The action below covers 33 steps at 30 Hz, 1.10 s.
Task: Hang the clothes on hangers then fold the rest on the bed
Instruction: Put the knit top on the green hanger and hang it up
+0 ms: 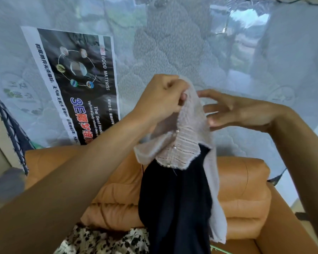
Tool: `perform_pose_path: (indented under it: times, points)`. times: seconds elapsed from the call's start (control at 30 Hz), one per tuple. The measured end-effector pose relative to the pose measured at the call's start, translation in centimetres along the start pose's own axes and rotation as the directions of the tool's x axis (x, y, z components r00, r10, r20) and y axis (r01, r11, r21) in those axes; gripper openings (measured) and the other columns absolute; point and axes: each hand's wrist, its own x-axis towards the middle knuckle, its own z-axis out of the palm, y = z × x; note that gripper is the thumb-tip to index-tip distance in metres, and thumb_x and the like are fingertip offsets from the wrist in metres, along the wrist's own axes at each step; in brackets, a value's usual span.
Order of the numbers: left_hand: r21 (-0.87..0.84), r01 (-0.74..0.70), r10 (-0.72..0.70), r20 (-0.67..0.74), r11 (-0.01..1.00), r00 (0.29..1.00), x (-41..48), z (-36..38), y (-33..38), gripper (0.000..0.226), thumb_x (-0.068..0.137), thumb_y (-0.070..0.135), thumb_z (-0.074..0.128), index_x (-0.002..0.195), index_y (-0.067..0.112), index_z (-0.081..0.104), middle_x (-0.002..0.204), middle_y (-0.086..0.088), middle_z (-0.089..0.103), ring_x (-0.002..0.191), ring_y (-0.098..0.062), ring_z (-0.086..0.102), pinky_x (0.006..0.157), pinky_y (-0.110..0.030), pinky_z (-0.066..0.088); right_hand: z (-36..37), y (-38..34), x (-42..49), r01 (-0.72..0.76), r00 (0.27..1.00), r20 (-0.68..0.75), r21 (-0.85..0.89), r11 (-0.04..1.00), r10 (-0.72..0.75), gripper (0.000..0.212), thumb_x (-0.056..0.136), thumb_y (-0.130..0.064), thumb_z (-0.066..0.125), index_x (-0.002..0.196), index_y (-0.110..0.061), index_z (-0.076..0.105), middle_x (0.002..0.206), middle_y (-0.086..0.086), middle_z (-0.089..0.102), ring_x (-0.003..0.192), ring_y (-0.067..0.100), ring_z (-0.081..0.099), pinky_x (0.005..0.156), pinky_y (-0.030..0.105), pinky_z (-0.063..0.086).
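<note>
Left hand (162, 99): closed in a fist round the top edge of the garment (189, 125), bunching the pale knit and holding it up in front of me.
Right hand (246, 110): open, fingers straight and spread, tips at the knit's right edge; I cannot tell whether they touch it.
Garment: one piece in two cloths. The upper part is pale pinkish knit with ribbed rows and small pearly beads. The lower part is dark navy and hangs straight down. A long pale strip falls along its right side.
Position: top edge between my two hands, the rest hanging below them in front of the orange padding.
Wrapper and contents: clear plastic wrap (246, 24), glossy with reflections, encloses a pale quilted mattress (173, 43) that fills the background.
Printed label (77, 85): on the mattress face, left of my left hand, reading "GOOD MATTRESS".
Surface: orange padded leather piece (242, 189) below the mattress, creased in rolls.
Other cloth: floral black-and-cream fabric (103, 241) at the bottom edge, beside the navy part.
Left margin: dark netting (11, 129), partly out of view.
</note>
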Motion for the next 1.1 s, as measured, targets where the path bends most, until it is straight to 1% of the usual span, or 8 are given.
perform_pose_path:
  times: [0.23, 0.33, 0.4, 0.53, 0.63, 0.8, 0.87, 1.1]
  points:
    - [0.317, -0.152, 0.147, 0.040, 0.936, 0.988, -2.4, -0.4, -3.7, 0.024, 0.089, 0.025, 0.063, 0.076, 0.006, 0.071, 0.084, -0.012, 0.071, 0.085, -0.026, 0.068, 0.079, -0.046, 0.053, 5.5, 0.6, 4.4, -0.015, 0.942, -0.335, -0.075, 0.997, -0.011, 0.003, 0.082, 0.008, 0.059, 0.080, 0.007, 0.059, 0.064, 0.008, 0.053, 0.058, 0.015, 0.051, 0.052, 0.027, 0.041]
    - [0.397, -0.007, 0.080, -0.167, 0.918, 0.983, -5.7, -1.3, -9.4, 0.017, 0.089, 0.033, 0.070, 0.098, 0.020, 0.063, 0.104, 0.005, 0.060, 0.098, -0.013, 0.058, 0.082, -0.031, 0.046, 6.3, 1.3, 5.0, -0.013, 0.869, -0.492, 0.086, 0.996, 0.054, 0.022, 0.084, 0.013, 0.052, 0.068, -0.002, 0.050, 0.058, 0.010, 0.046, 0.050, 0.019, 0.046, 0.049, 0.028, 0.038]
    - [0.396, 0.236, -0.126, -0.286, 0.887, 0.950, -8.5, -1.0, -13.4, 0.057, 0.076, 0.055, 0.070, 0.119, 0.023, 0.050, 0.115, 0.008, 0.049, 0.109, -0.014, 0.052, 0.089, -0.033, 0.045, 6.8, 1.3, 5.3, 0.022, 0.835, -0.545, 0.173, 0.985, 0.077, 0.025, 0.086, 0.014, 0.051, 0.070, -0.006, 0.049, 0.066, 0.016, 0.045, 0.053, 0.024, 0.045, 0.048, 0.029, 0.038]
    - [-0.044, 0.819, -0.815, -0.135, 0.573, 0.563, -13.6, 1.4, -19.1, 0.120, 0.046, 0.092, 0.069, 0.141, 0.022, 0.046, 0.136, 0.009, 0.050, 0.123, -0.016, 0.051, 0.094, -0.038, 0.049, 7.5, 1.3, 5.5, 0.058, 0.818, -0.564, 0.276, 0.959, 0.113, 0.018, 0.086, 0.014, 0.053, 0.075, 0.000, 0.056, 0.078, 0.023, 0.050, 0.051, 0.024, 0.052, 0.052, 0.031, 0.052]
    - [-0.467, 0.877, -0.900, 0.323, 0.118, 0.293, -15.1, 2.1, -20.7, 0.106, 0.043, 0.084, 0.077, 0.127, 0.022, 0.064, 0.134, -0.003, 0.061, 0.124, -0.030, 0.056, 0.095, -0.054, 0.051, 8.8, 1.3, 5.2, 0.072, 0.875, -0.480, 0.269, 0.961, 0.069, 0.008, 0.085, 0.017, 0.053, 0.086, 0.017, 0.061, 0.083, 0.043, 0.056, 0.064, 0.031, 0.065, 0.062, 0.034, 0.061]
    - [-0.658, 0.736, -0.845, 0.296, 0.158, 0.446, -14.7, 2.6, -20.8, 0.064, 0.079, 0.029, 0.087, 0.134, 0.027, 0.054, 0.131, 0.009, 0.058, 0.110, 0.003, 0.060, 0.088, -0.018, 0.053, 11.0, 2.0, 3.6, 0.070, 0.950, -0.313, 0.243, 0.967, 0.010, 0.007, 0.074, 0.018, 0.054, 0.080, 0.021, 0.052, 0.076, 0.039, 0.056, 0.073, 0.036, 0.058, 0.073, 0.056, 0.056]
    - [-0.555, 0.769, -0.806, 0.267, 0.319, 0.527, -14.1, 3.0, -20.6, 0.026, 0.103, 0.021, 0.055, 0.128, 0.013, 0.057, 0.119, -0.002, 0.065, 0.087, -0.009, 0.064, 0.068, -0.023, 0.057, 10.9, 3.1, 3.2, 0.066, 0.953, -0.302, 0.258, 0.964, 0.016, 0.015, 0.067, 0.013, 0.056, 0.077, 0.019, 0.047, 0.072, 0.026, 0.051, 0.074, 0.031, 0.053, 0.071, 0.051, 0.046]
    - [-0.642, 0.599, -0.582, 0.278, 0.480, 0.764, -12.7, 2.0, -19.5, 0.035, 0.089, 0.006, 0.062, 0.125, 0.003, 0.064, 0.128, -0.015, 0.067, 0.118, -0.026, 0.065, 0.101, -0.040, 0.051, 8.9, 8.7, -0.1, -0.102, 0.860, -0.406, 0.458, 0.883, 0.310, 0.028, 0.077, 0.013, 0.074, 0.103, 0.005, 0.070, 0.092, 0.024, 0.073, 0.080, 0.038, 0.072, 0.083, 0.053, 0.061]
